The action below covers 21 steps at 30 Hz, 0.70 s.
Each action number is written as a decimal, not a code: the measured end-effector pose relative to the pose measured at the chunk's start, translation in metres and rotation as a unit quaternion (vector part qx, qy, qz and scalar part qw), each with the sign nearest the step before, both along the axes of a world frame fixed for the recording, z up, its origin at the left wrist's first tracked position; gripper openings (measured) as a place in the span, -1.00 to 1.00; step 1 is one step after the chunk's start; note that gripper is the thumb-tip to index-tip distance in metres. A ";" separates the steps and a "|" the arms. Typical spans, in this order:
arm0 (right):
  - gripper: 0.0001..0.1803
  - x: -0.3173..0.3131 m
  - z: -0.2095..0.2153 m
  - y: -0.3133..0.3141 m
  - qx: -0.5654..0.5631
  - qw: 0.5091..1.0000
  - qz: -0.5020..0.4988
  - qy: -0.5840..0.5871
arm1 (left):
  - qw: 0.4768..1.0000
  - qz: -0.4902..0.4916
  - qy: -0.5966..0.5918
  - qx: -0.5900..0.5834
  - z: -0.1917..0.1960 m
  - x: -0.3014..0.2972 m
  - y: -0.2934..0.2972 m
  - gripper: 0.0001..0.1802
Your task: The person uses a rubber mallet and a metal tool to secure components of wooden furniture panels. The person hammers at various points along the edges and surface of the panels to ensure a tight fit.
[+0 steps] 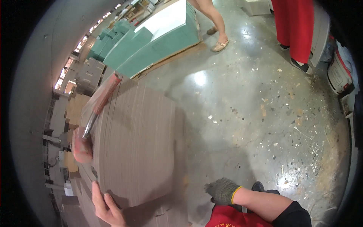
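A tall stack of brown-grey board sheets stands in front of me on the left. My left hand is bare, its fingers stretched out against the stack's upper edge near the bottom of the view. Farther along that edge lies a mallet with a worn red head, a metal neck and a reddish ribbed handle pointing away from me. My right hand wears a grey knit glove with a yellow cuff. It hangs before my red apron, to the right of the stack, fingers loosely apart and no object visible in it.
Green-sided stacks, one with a white top, stand on a pallet beyond the brown boards. One person's bare legs and another's red trousers are at the far side. The concrete floor is speckled. Containers line the right edge.
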State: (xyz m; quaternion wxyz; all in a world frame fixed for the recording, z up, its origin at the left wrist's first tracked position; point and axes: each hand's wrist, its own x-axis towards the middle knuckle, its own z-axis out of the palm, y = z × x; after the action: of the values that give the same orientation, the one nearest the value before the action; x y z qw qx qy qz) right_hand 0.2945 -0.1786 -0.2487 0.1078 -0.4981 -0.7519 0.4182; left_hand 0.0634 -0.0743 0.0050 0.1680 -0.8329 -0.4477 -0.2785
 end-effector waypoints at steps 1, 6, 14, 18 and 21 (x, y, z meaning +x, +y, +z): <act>-0.47 0.005 -0.003 -0.002 -0.025 0.999 -0.028 0.013 | 0.999 0.003 0.032 -0.011 0.007 0.000 -0.005 -0.56; -0.55 0.019 -0.043 -0.021 -0.136 0.965 -0.210 0.083 | 0.991 -0.061 0.114 -0.038 0.016 -0.012 0.007 -0.57; -0.55 0.013 0.061 -0.120 -0.046 0.921 -0.386 -0.001 | 0.978 -0.062 0.155 -0.126 0.038 -0.019 0.004 -0.46; -0.57 0.021 0.196 -0.058 -0.055 0.904 -0.423 0.013 | 0.972 -0.071 0.175 -0.142 0.035 -0.023 0.010 -0.37; -0.56 0.013 0.268 0.032 0.190 0.910 -0.368 0.005 | 0.972 -0.052 0.176 -0.147 0.040 -0.018 0.007 -0.44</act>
State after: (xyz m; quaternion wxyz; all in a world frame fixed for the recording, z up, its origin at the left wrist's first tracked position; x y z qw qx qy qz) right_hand 0.3079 -0.1469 0.0196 0.3502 -0.7073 -0.5803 0.2010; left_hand 0.0453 -0.0668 0.0451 0.1053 -0.9065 -0.4035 -0.0665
